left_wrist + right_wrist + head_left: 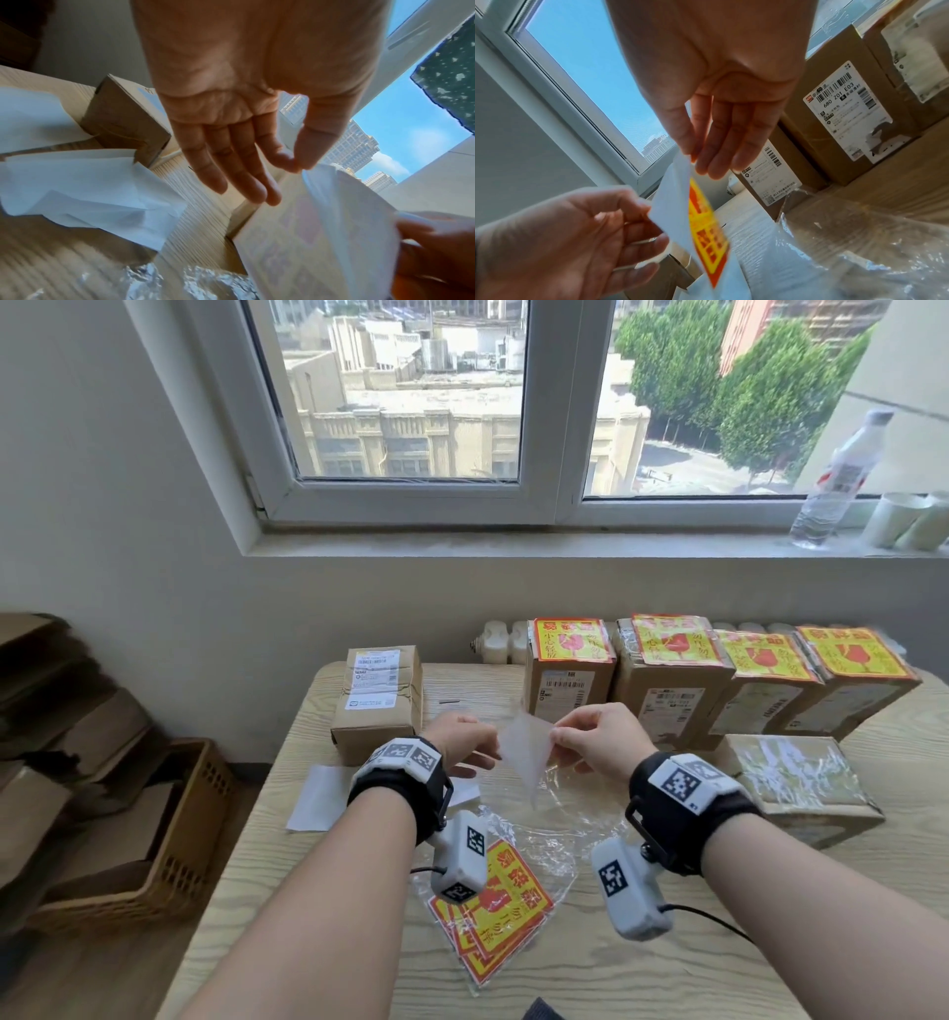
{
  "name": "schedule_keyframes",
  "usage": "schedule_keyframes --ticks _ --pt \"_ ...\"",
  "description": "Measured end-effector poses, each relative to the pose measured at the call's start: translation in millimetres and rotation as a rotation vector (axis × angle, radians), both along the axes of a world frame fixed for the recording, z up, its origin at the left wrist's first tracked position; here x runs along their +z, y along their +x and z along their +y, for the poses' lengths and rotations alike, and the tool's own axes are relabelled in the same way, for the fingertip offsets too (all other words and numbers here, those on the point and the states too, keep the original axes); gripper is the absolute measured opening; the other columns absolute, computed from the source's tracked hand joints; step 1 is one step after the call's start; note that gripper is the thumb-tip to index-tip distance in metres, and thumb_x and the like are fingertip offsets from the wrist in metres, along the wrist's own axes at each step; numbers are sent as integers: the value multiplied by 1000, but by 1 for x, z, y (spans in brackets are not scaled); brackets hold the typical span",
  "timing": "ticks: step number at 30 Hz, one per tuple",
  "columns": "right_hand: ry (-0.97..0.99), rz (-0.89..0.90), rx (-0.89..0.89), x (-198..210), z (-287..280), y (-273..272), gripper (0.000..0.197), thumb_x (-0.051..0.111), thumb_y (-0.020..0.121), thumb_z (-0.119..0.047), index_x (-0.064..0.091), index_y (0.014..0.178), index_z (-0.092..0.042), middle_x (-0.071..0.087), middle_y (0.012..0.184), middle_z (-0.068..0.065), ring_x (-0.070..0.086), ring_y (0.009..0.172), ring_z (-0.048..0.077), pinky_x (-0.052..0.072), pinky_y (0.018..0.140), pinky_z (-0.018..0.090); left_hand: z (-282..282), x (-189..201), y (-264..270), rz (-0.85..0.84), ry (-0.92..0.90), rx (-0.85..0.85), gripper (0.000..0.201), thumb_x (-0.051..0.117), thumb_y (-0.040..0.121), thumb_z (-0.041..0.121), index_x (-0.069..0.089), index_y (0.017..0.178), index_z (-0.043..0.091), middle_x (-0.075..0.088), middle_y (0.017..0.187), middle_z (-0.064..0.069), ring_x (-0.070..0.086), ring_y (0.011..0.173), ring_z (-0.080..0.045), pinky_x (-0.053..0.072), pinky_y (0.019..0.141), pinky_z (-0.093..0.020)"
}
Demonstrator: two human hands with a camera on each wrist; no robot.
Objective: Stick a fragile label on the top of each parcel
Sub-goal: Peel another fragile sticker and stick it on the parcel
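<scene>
Pale wood-grain table (359, 891) under a window, near edge first: bag of spare fragile labels (495, 911) in crinkled plastic. Above it, left hand (464, 746) pinching white backing paper (672, 194), right hand (590, 742) pinching the fragile label (706, 229) by a corner, part-peeled, held in air mid-table. Beyond left, unlabelled parcel (377, 698); far right, row of four labelled parcels (719, 680), taped parcel (801, 783) nearer. Risks, judged: sticky face curling onto itself or fingers; corner tearing if pulled fast; crooked, creased landing
</scene>
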State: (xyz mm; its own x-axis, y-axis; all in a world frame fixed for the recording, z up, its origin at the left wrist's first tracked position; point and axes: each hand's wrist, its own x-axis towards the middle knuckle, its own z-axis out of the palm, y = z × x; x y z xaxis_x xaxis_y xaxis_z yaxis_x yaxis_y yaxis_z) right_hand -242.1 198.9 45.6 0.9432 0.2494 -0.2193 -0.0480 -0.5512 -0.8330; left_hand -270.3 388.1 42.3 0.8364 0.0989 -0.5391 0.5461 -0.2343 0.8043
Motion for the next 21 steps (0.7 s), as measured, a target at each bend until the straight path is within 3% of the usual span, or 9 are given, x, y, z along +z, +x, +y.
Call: schedule_keyframes --ticks 5,9,11,13,16,19,21 --pt "-18 -12 -98 -5 4 7 18 64 87 -12 70 72 -19 72 67 2 68 62 14 53 58 27 32 -8 -11 104 96 133 14 51 85 9 58 72 9 67 78 -4 61 66 -14 47 65 -25" --pt "-58 -37 -140 -14 14 12 21 65 85 -14 70 66 -23 70 65 0 66 65 18 58 67 34 56 -20 -24 185 149 227 13 49 85 6 60 86 1 68 88 -12 59 65 -19 46 59 -25" --pt "-60 -40 -154 -17 18 15 19 65 84 -17 71 68 -25 69 66 -1 65 67 18 59 70 36 66 -27 -31 214 158 282 15 46 86 3 58 92 -3 65 89 -16 55 60 -19 45 47 -21" --pt "-35 -30 -174 -19 23 17 16 63 87 -17 72 75 -24 70 65 -1 65 64 17 58 66 34 76 -32 -35 227 162 339 15 44 86 -2 57 91 -6 63 83 -18 52 54 -20 38 36 -14" --pt "39 10 -203 -19 29 18 15 56 93 -14 70 90 -18 72 66 6 67 56 18 52 54 27 85 -40 -39 258 176 397 15 42 87 -3 55 81 -6 60 68 -16 51 50 -22 38 40 -19" --pt "66 20 -210 -21 31 20 17 52 95 -13 66 89 -19 74 70 7 71 60 23 54 55 29 88 -50 -38 278 172 445 20 40 86 1 57 95 -2 61 67 -16 48 43 -21 37 39 -16" --pt "56 15 -221 -22 30 23 18 52 95 -14 66 85 -19 74 71 5 73 62 23 58 61 33 89 -56 -37 279 180 465 23 40 83 4 59 95 -2 63 63 -16 50 38 -20 41 47 -18"
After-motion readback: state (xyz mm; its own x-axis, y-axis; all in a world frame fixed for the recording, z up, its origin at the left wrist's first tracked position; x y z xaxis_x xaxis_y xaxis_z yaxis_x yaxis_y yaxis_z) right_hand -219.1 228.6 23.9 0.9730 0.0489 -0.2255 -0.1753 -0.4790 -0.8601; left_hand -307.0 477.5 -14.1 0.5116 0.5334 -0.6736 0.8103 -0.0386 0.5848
